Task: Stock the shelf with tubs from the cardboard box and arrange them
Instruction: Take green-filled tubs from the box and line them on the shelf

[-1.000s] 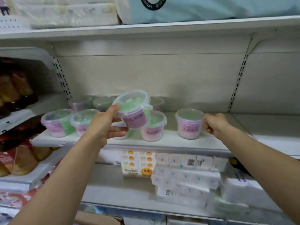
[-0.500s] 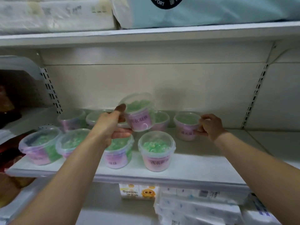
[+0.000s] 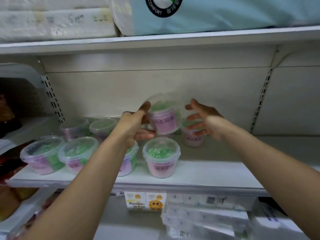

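Note:
My left hand grips a clear tub with a pink label and green contents, lifted above the white shelf, over the back row. To its right my right hand hovers with fingers spread, holding nothing, just in front of another tub that stands on the shelf. Several more tubs stand in two rows: a front one in the middle, two at the front left, others behind. The cardboard box is out of sight.
The shelf's right half is bare. A shelf above carries a light blue package and wrapped white packs. Below lie tissue packs and a carton with a cartoon face. Snack bags fill the unit at left.
My right hand let go of the right-hand tub and opened, moving up beside the lifted tub. My left hand carried its tub farther right and back. The camera moved closer.

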